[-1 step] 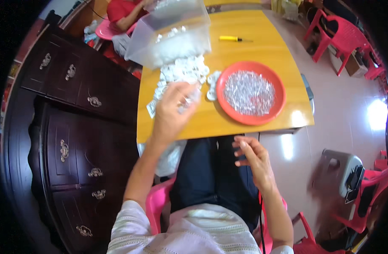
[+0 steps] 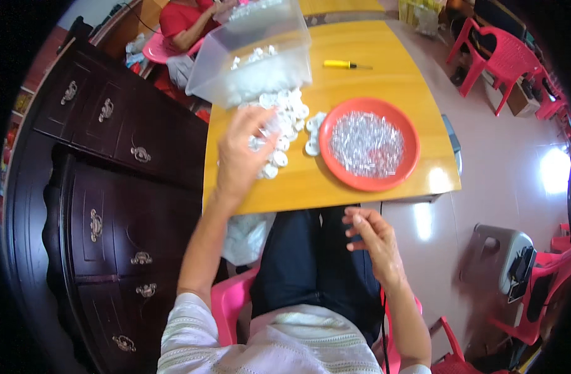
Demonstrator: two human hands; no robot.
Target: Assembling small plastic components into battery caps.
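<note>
In the head view, the loosely curled left hand [image 2: 243, 146] has shifted left over the round white pieces [image 2: 278, 159] on the yellow table [image 2: 373, 47], its hold too blurred to tell; the right hand [image 2: 376, 235] stays half-open and empty above dark trousers [image 2: 292, 268]. Thin, shiny slivers [image 2: 366, 142] fill a smooth red plate [image 2: 412, 140].

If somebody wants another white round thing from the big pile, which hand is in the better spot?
Probably the left hand: it is over the table, right at the pile of white pieces. The right hand is farther away, above the lap.
</note>
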